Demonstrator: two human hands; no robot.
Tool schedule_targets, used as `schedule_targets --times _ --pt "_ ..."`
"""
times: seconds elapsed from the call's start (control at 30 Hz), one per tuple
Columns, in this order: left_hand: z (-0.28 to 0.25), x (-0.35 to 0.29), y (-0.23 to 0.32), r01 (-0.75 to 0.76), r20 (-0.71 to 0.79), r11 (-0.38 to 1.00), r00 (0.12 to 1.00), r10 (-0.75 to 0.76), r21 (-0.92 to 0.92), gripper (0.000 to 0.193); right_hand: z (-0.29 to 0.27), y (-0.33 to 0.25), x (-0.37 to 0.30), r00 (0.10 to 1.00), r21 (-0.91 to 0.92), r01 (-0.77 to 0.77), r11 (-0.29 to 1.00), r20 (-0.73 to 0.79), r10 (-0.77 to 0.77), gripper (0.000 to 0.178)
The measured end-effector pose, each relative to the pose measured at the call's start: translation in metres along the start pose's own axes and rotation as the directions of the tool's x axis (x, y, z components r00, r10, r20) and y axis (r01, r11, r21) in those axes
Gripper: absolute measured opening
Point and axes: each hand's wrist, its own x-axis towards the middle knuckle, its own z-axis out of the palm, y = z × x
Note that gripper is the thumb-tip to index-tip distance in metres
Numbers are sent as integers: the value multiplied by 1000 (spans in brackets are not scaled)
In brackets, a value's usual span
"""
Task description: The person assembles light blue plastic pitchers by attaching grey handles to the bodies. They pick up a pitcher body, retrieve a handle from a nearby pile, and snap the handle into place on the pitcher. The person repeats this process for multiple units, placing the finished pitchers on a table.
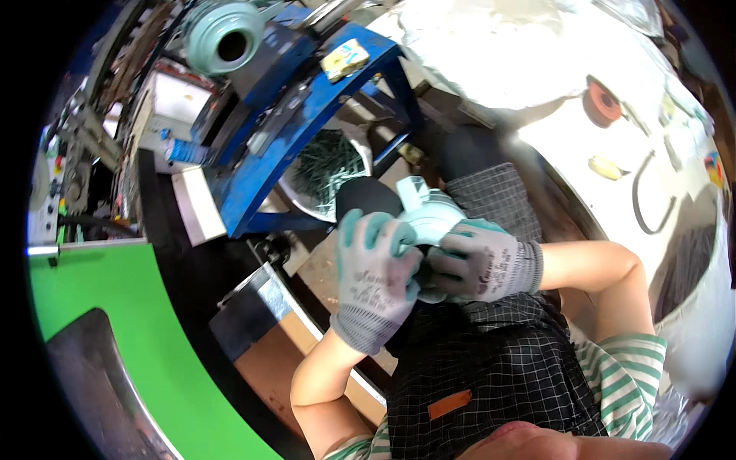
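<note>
A pale turquoise round part (431,218) with a stubby spout-like end rests at my lap, between both hands. My left hand (377,264), in a grey glove with teal fingertips, bends its fingers at the part's left edge. My right hand (479,262), gloved alike, is closed over its right side with curled fingers. Between the hands the part's near side shows a dark opening, and my fingertips meet there; whether they pinch anything small is hidden. A similar turquoise part (224,38) with a round dark hole sits on the blue machine at the upper left.
A blue metal bench (322,92) stands ahead, a yellow-white block (344,60) on it. Beneath is a white bucket (366,153) of thin greenish pieces. A white-covered table (571,165) at right bears a red-orange roll (602,103) and a curved black strip (639,201). A green surface (115,287) lies left.
</note>
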Motion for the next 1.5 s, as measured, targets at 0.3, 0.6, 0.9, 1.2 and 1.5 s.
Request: schedule_targets --times 0.3,0.6,0.9,1.2,1.5 --pt "9 -4 6 8 101 996 995 -17 86 33 -5 -3 6 1000 13 -2 1000 30 2 21" --pt "38 36 -11 -69 -274 621 931 -241 -781 23 -37 14 -72 910 90 -277 957 -294 291 49" --pt "185 1 -24 403 -132 649 778 -614 -645 56 -121 -39 -139 76 802 -515 -302 394 916 109" --pt "111 39 -43 122 -257 880 930 -263 -459 86 -68 -34 -176 399 715 -699 -5 396 827 145" --pt "-31 138 -170 376 -645 919 733 -216 118 73 -79 -41 -150 199 927 -310 -211 280 939 130"
